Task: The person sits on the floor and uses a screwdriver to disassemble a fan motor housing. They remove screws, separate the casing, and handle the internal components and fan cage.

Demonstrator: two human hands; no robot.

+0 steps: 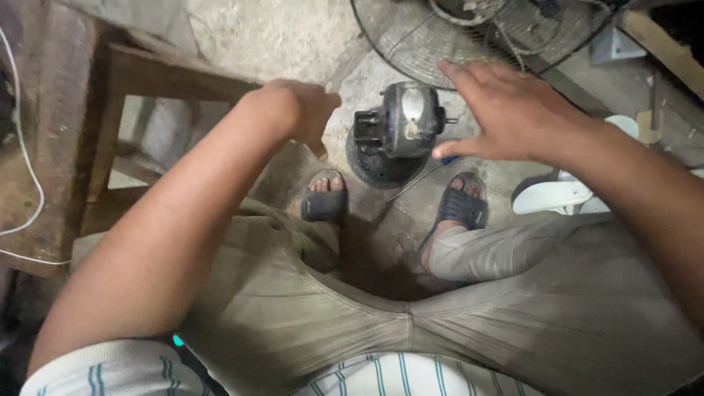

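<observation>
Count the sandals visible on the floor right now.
2: one dark sandal left of the fan motor, the other sandal to its right, beside the screwdriver. None look hidden.

Fan grille (469,37) cut by top edge

A rough grey concrete floor (271,37) is seen, stained and dusty, darker toward the middle. At the left, a worn wooden bench (44,147) is set, with a white cable (29,169) laid over it. A wire fan guard (455,44) is leaned at the top. Wooden planks (664,48) are placed at the upper right, and white fan blades (557,194) are laid on the floor. Dim light is cast.
</observation>
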